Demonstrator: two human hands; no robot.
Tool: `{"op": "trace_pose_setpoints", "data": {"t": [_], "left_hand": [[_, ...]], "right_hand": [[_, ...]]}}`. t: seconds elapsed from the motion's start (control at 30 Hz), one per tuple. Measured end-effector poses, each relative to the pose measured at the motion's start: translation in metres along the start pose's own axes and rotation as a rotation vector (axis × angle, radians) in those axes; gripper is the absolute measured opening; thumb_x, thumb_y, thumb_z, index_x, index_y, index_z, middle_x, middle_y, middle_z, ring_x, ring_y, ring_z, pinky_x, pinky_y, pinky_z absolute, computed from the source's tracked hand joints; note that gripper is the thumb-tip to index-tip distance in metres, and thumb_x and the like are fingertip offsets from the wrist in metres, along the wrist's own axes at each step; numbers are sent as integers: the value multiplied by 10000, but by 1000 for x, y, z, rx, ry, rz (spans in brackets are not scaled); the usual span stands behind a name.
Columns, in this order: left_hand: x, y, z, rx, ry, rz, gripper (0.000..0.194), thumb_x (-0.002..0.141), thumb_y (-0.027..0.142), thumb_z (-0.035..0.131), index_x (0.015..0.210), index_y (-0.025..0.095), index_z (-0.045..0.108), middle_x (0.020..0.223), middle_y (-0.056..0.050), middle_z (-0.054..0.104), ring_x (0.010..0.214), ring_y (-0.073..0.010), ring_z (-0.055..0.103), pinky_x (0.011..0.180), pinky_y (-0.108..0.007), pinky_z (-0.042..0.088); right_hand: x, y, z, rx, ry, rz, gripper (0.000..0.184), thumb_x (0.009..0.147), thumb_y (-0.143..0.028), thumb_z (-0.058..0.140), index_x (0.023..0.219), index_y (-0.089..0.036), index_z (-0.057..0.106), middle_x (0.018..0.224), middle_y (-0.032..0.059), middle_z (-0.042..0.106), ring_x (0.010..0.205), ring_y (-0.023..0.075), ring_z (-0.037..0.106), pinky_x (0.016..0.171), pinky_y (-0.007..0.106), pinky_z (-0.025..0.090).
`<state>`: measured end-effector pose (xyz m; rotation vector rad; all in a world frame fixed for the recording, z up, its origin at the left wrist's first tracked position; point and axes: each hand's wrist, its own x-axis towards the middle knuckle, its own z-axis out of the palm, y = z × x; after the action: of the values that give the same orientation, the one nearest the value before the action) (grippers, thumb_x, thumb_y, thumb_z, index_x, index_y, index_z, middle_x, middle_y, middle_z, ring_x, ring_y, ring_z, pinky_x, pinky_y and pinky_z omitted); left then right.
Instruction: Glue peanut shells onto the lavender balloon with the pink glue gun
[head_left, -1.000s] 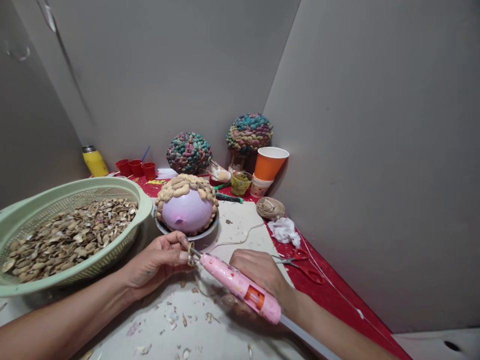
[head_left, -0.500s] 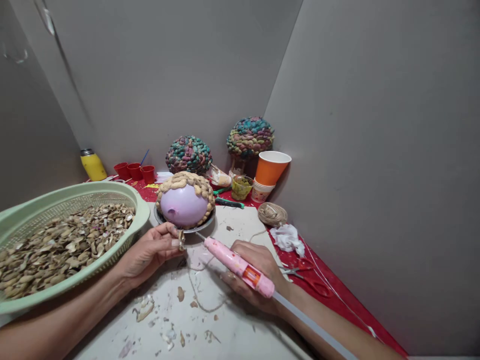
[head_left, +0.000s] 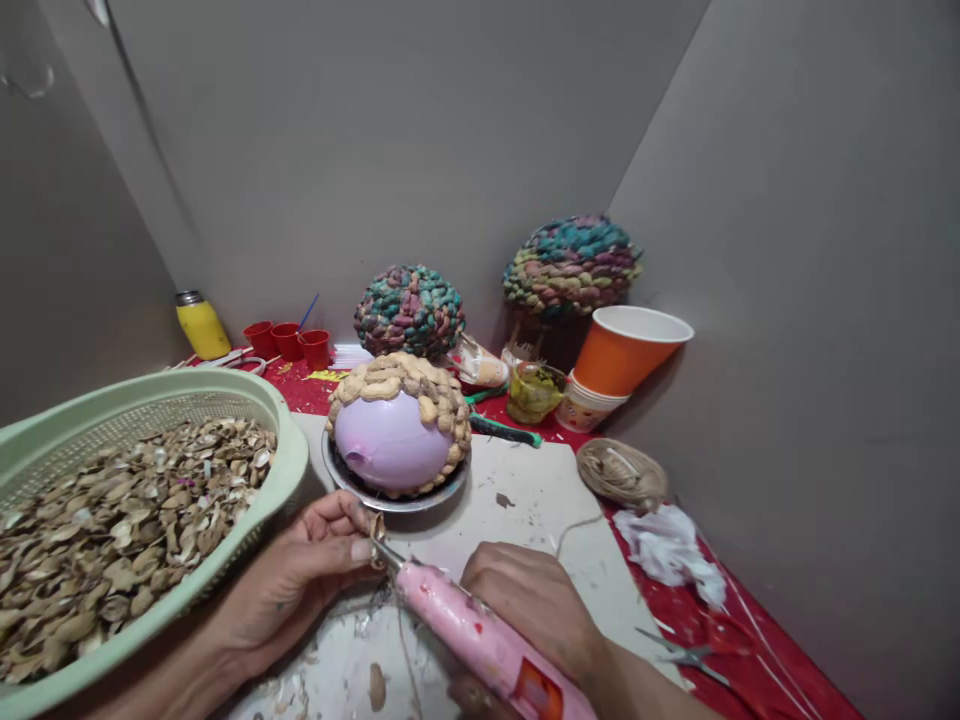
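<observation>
Peanut shell (head_left: 378, 526) pinched roughly upright in left hand (head_left: 309, 562) — right hand (head_left: 531, 600) grips pink glue gun (head_left: 466, 618) — balloon (head_left: 394, 440) just beyond, left nearer.

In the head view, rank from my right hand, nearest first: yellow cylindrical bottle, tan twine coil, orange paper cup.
1. Tan twine coil, right side
2. Orange paper cup, farther back, right
3. Yellow cylindrical bottle, back left

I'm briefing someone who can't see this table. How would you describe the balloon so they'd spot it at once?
Start at the big pale-green plastic basket holding brown shells. Just to its right, a shallow round metal dish holds the smooth lilac balloon. Unlike the two multicoloured knobbly balls behind, its front is bare and its peanut shells plain tan.
</observation>
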<state>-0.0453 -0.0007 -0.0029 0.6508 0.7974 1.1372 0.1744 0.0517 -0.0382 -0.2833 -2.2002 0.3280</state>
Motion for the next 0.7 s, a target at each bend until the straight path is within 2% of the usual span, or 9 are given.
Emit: {"op": "trace_pose_setpoints", "data": {"t": [0.07,0.23,0.47,0.7], "left_hand": [[1,0,-1,3,5,-14,163,736,127,748,860,165,649,864,-23,661,815,-150,589,839,-307,467],[0,0,-1,18,18,-24,152,734,142,753,829,172,640,846,-11,650,810,-146,584,831,-297,455],[1,-1,0,25,18,-26,184,726,139,762,861,170,640,847,-8,632,801,-130,571,816,-274,447],[1,-3,-2,69,40,-25,201,714,152,773,855,173,632,833,-6,617,773,-129,560,756,-258,449]], "right_hand": [[0,-1,-4,4,-44,27,400,999,-424,378,682,-206,486,556,32,543,508,158,502,486,295,318],[4,-7,-9,-105,-24,92,411,937,-493,443,646,-206,481,543,25,524,494,154,488,479,284,325],[-1,-4,-6,-97,-71,4,360,932,-461,470,678,-206,461,552,-3,488,499,144,459,491,283,288],[-8,-1,-3,-122,-103,65,400,919,-518,456,663,-210,454,587,10,486,535,157,458,524,292,294]]}}
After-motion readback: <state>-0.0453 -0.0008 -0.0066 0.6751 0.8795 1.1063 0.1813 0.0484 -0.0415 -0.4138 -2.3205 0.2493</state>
